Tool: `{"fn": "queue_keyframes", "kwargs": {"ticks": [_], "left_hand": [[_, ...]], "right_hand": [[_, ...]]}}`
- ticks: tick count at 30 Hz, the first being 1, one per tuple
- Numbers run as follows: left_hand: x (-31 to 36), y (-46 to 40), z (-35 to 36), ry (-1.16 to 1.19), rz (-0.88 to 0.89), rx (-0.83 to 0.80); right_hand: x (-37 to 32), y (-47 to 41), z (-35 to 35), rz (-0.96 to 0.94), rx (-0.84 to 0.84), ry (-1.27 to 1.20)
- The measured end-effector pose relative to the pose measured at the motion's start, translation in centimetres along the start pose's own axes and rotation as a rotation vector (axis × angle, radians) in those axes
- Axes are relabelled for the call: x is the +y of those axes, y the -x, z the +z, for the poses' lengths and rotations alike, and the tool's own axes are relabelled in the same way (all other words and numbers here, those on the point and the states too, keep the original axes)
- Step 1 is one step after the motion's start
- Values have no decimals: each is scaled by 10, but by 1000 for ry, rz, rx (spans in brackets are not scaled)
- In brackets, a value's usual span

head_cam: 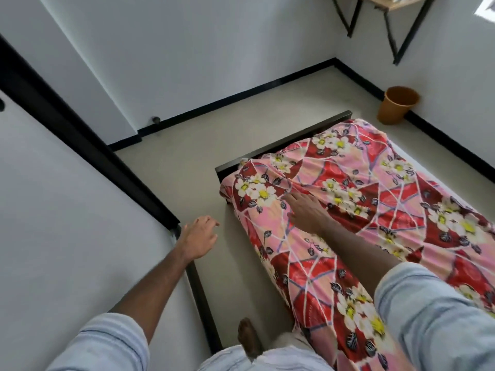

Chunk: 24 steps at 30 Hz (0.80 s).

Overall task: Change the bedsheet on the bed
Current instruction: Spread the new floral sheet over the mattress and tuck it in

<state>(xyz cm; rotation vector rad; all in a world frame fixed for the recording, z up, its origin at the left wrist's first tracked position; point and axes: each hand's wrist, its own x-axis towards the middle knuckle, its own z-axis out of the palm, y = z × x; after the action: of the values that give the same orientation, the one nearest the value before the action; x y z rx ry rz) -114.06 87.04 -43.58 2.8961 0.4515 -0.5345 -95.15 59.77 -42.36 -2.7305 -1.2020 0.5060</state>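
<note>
Head view, looking down along the bed (284, 141). I see the sheet (375, 210), a red and pink print with white flowers, lying over the mattress from the far end toward me and hanging down the near-left side to the floor (214, 145). It is wrinkled near the far-left corner. My right hand (305, 210) rests flat on the sheet by that corner, fingers straight and spread, holding nothing. My left hand (199, 236) hangs in the air over the floor, just left of the bed, its grip loose, fingers relaxed and slightly bent, with nothing in it. Both sleeves are pale blue. A bare foot (249, 337) stands on the floor beside the bed. An orange bin (397, 104) sits against the far wall, beyond the bed's far end.
</note>
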Motion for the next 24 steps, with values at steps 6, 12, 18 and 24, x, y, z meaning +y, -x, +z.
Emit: {"fn": "queue_keyframes", "kwargs": {"ticks": [6,12,18,24], "left_hand": [[-34,-88,-35,62,88,31],[-56,-207,-65,61,223,4],[-92,-342,-114,-4,341,-103],[-109,-480,-195,-19,473,-75]], "right_hand": [[-8,-92,-25,32,-12,22],[10,-188,-19,143,-31,-20],[33,-306,-29,261,-145,-57],[46,-404,-92,378,-59,-158]]}}
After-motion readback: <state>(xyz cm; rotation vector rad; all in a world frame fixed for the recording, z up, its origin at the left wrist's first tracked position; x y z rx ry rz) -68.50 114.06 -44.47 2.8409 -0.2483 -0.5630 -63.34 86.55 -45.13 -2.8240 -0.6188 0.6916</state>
